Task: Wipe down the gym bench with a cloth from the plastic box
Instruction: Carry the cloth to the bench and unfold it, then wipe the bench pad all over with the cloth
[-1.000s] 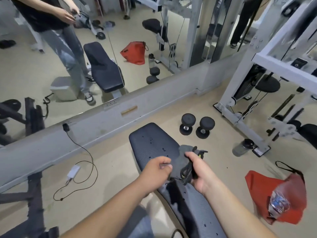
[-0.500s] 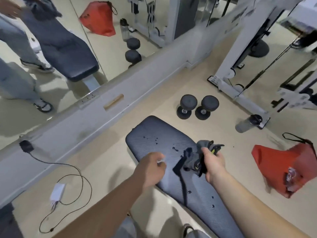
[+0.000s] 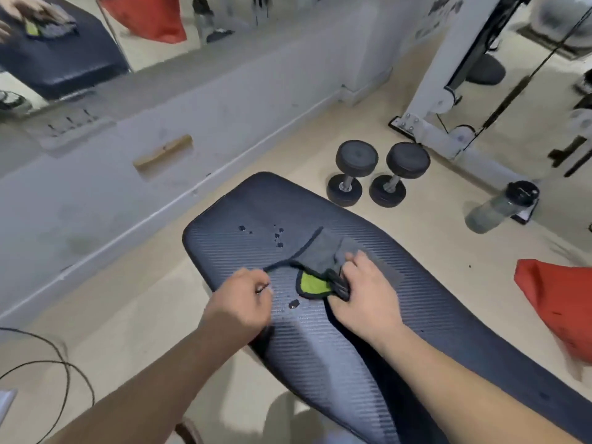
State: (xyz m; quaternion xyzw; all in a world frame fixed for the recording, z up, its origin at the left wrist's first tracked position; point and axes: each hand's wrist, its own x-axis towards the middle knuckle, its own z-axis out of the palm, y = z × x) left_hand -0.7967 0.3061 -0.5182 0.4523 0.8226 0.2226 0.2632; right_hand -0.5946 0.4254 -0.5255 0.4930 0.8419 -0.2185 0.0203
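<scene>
A dark ribbed gym bench [image 3: 320, 341] stretches from the lower right toward the mirror wall, with water droplets [image 3: 278, 236] near its far end. A grey cloth [image 3: 317, 254] with dark trim and a lime-green patch lies spread on the bench top. My left hand [image 3: 243, 299] pinches the cloth's left corner, pulling its edge taut. My right hand [image 3: 362, 293] grips the bunched right side of the cloth and rests on the bench. The plastic box is out of view.
Two black dumbbells [image 3: 371, 174] stand on the floor beyond the bench. A grey bottle [image 3: 499, 208] lies by a white machine frame [image 3: 445, 91]. A red bag [image 3: 557, 302] sits at right. A black cable [image 3: 48, 373] loops at lower left. A mirror [image 3: 80, 43] lines the wall.
The cloth has come down from mid-air onto the bench and spread open, green patch showing. My left hand has taken its left corner. My view has dropped closer to the bench.
</scene>
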